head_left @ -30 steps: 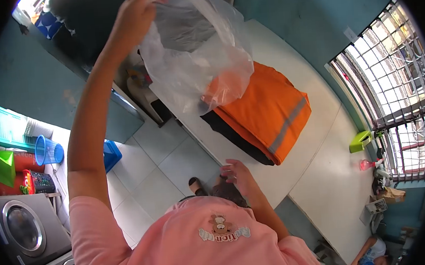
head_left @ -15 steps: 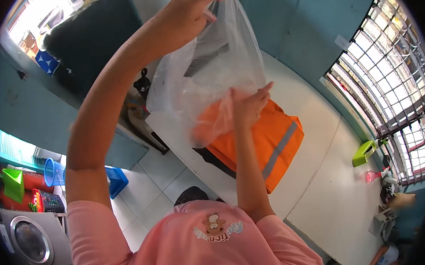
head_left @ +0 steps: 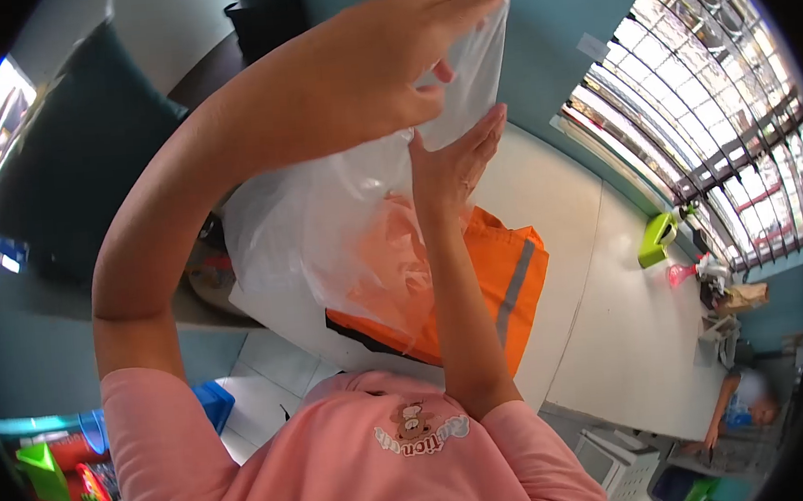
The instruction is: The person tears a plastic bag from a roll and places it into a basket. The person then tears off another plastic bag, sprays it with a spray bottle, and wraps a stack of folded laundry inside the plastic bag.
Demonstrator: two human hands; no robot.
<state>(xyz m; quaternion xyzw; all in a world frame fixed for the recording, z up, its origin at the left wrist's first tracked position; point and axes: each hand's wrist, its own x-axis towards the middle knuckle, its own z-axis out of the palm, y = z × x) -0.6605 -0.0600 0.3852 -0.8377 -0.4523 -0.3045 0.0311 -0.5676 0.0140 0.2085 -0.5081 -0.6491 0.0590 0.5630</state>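
A clear plastic bag [head_left: 325, 219] hangs over the table, wrinkled and spread. My left hand [head_left: 416, 54] is raised high, its fingers closed on the bag's top edge and pulling it up to a point. Below it, my right hand [head_left: 456, 167] lies against the bag with fingers stretched out and thumb apart. Beneath the bag and my right forearm is a folded orange cloth item [head_left: 507, 290] with a grey stripe and a dark edge. Part of the orange shows through the plastic.
The white table [head_left: 602, 320] runs along the wall under a barred window [head_left: 688, 91]. A green container [head_left: 657, 239] and a pink-red bottle [head_left: 681, 274] stand by the window. Another person [head_left: 743, 403] is at the lower right. A blue bin [head_left: 215, 405] is on the floor at left.
The bag's top has shifted right and its body has spread left over the orange item. My right hand has risen and its fingers have straightened. The view has turned.
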